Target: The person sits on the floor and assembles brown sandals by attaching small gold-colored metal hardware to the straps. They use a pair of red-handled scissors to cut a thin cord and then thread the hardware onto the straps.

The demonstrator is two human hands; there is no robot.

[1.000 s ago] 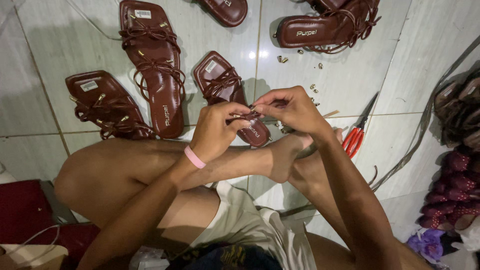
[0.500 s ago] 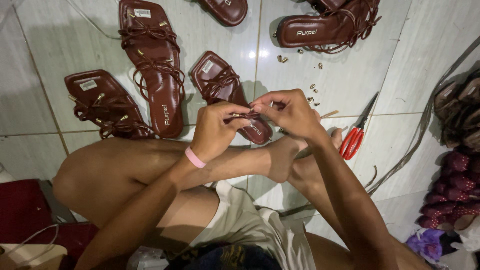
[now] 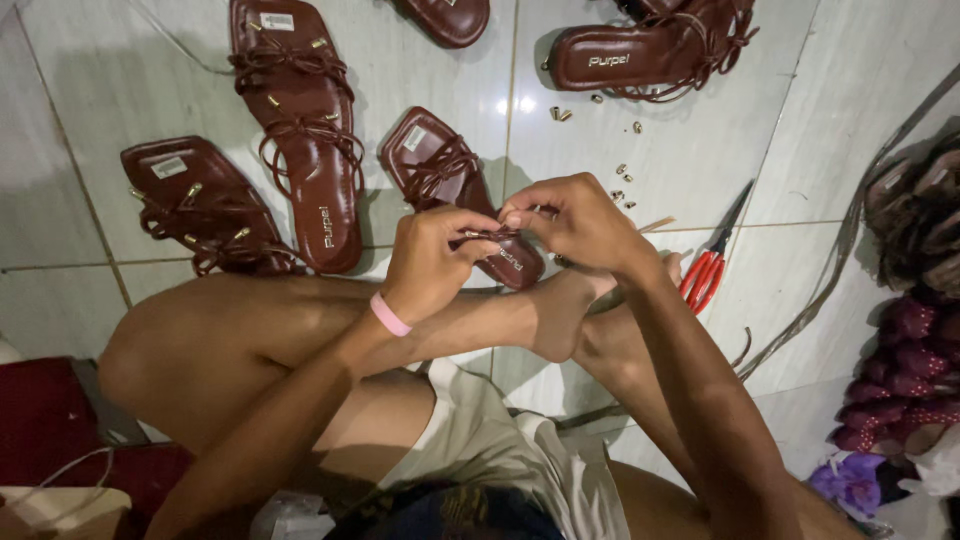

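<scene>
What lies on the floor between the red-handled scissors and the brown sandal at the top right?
In the head view, small brass-coloured metal tips lie scattered on the white tile between the scissors and the sandal.

Left hand [image 3: 432,262] and right hand [image 3: 577,222] pinch sandal strap [image 3: 484,237]; scissors [image 3: 708,270] nearby.

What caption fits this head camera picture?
Both hands, left hand and right hand, pinch a brown sandal's thin strap above the white tiled floor.

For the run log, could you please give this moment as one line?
left hand: pinching sandal strap | right hand: pinching same strap | red-handled cutters: on floor
</scene>
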